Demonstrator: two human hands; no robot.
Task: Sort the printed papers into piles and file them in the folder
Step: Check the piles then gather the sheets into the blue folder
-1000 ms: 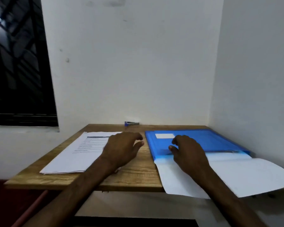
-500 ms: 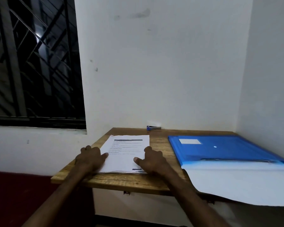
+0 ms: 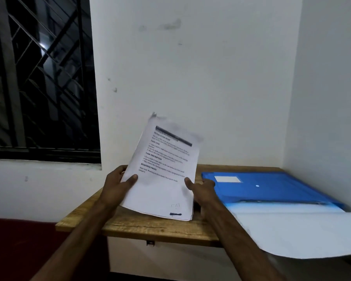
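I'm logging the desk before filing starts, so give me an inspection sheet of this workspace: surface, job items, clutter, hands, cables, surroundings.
Surface: wooden table in a room corner.
Job's things: stack of printed papers raised and tilted, text toward the camera; blue folder lies open at the right, its pale flap hanging over the table's front edge.
Clutter: nothing seen.
Hands: left hand grips the stack's left edge, thumb on the page; right hand grips its right edge.
Cables: nothing seen.
Surroundings: white walls; dark window with a metal grille at the left.
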